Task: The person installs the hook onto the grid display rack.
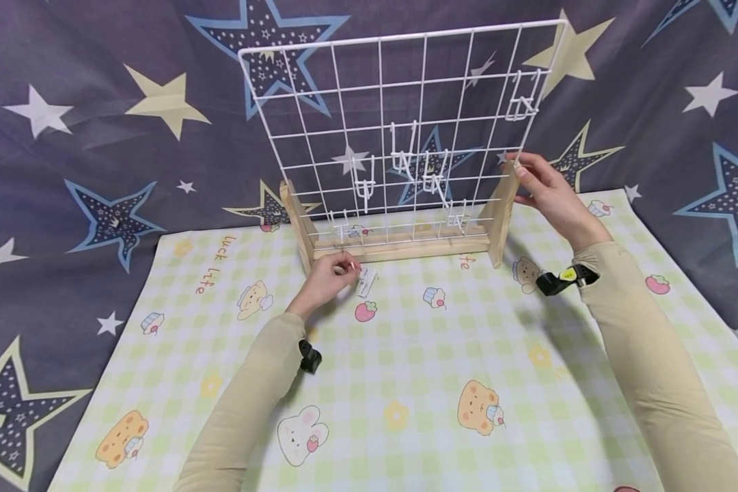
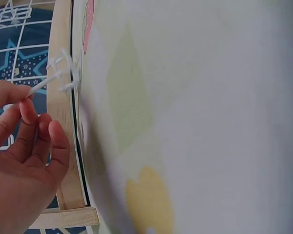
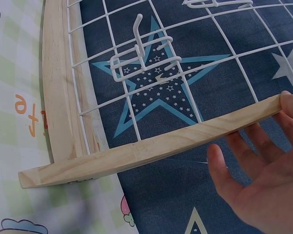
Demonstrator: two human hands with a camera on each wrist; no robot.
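My left hand pinches the stem of a white wire hook between thumb and fingertips. In the head view the hook hangs just in front of the rack's wooden base bar, low over the tablecloth. My right hand grips the top of the right wooden side post, and the right wrist view has its fingers around the post's end. A white wire grid stands upright between the posts. Several white hooks hang on it, one near the top right corner.
The left wooden post stands beyond my left hand. A checked tablecloth with cartoon prints covers the table. Behind the rack hangs a dark curtain with stars. A small black camera sits on my right wrist.
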